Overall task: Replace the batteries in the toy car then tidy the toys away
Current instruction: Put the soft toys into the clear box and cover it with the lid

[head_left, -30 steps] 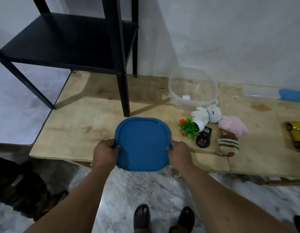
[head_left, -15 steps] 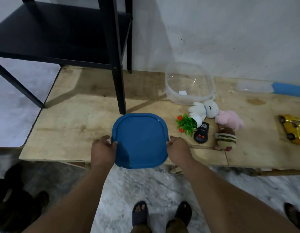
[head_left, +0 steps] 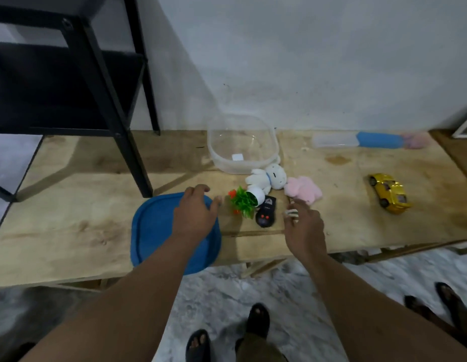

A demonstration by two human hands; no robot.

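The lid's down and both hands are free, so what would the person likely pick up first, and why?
Probably the striped toy: the right hand hovers open right over it, nearly hiding it, while the yellow toy car lies far off to the right. The left hand is open above the blue lid.

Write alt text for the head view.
Two open hands, left hand and right hand, reach over a wooden table toward small toys, the left above a blue lid. A clear tub and yellow toy car sit beyond.
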